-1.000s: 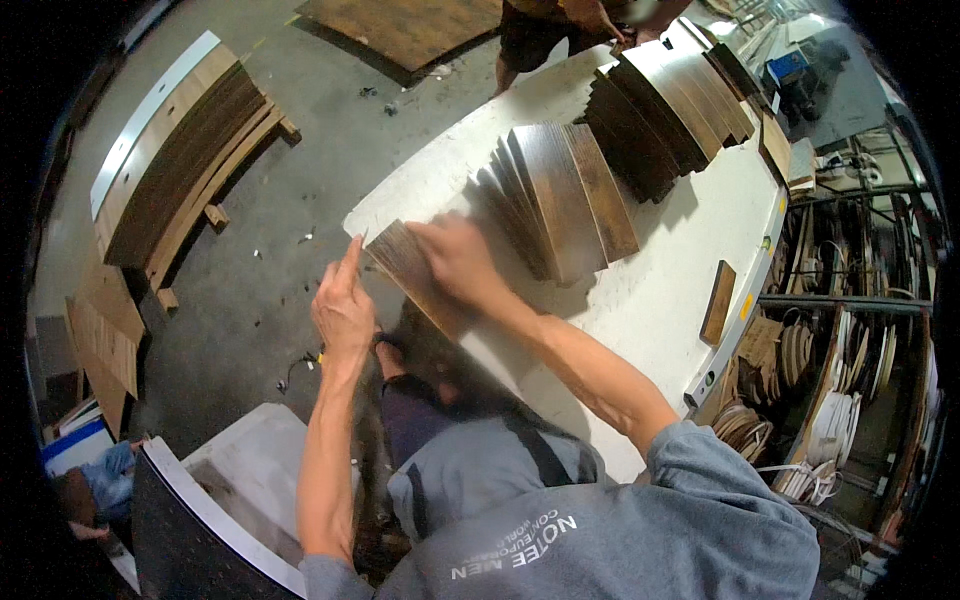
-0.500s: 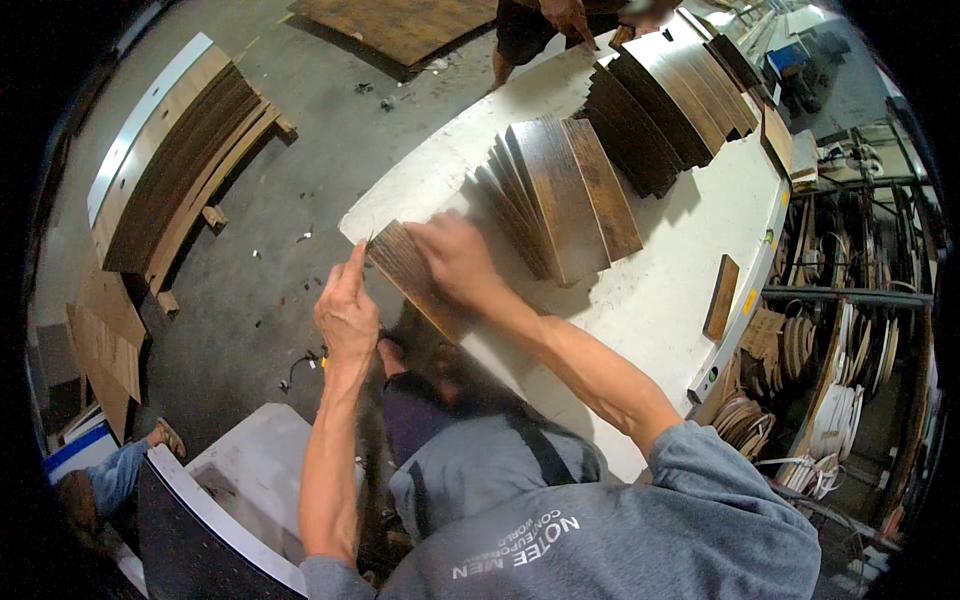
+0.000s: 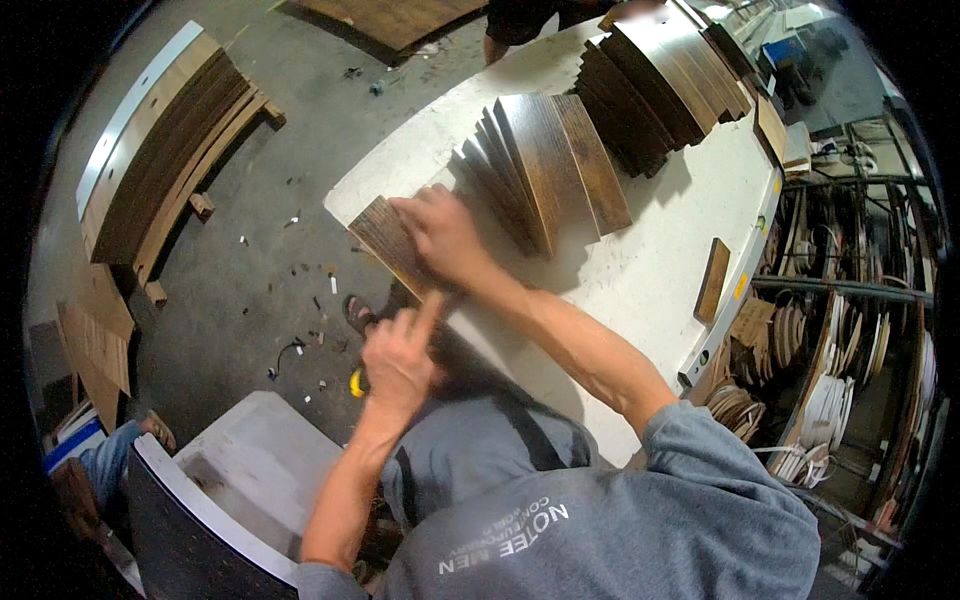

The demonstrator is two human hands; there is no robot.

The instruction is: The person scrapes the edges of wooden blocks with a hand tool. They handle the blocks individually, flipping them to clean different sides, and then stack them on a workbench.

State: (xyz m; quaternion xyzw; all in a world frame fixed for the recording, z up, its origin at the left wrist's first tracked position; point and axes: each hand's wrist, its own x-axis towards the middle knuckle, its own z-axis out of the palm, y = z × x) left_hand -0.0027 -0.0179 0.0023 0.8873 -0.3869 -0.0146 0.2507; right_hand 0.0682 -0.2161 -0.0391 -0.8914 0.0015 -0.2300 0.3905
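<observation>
A dark brown wood-grain board (image 3: 380,238) lies at the near left corner of the white table (image 3: 510,345), its end toward the table's left edge. My right hand (image 3: 440,235) is closed on it, fingertips curled on the top near the far edge. My left hand (image 3: 398,362) is at the board's near edge, index finger stretched out to it and the other fingers partly curled; motion blurs it. A fanned stack of similar boards (image 3: 550,165) lies just beyond my right hand. A yellow object (image 3: 357,382) shows beside my left hand, its kind unclear.
More dark boards (image 3: 665,85) are stacked at the table's far end. A short wooden strip (image 3: 712,280) and a spirit level (image 3: 722,305) lie along the right edge. Coils fill the rack (image 3: 840,290) at right. Curved panels (image 3: 175,150) stand left. Another person's leg (image 3: 495,48) shows beyond the table.
My left hand has moved from the board's left end down along its near edge, toward me. My right hand stays on the board. The other person's hand has left view at the far end.
</observation>
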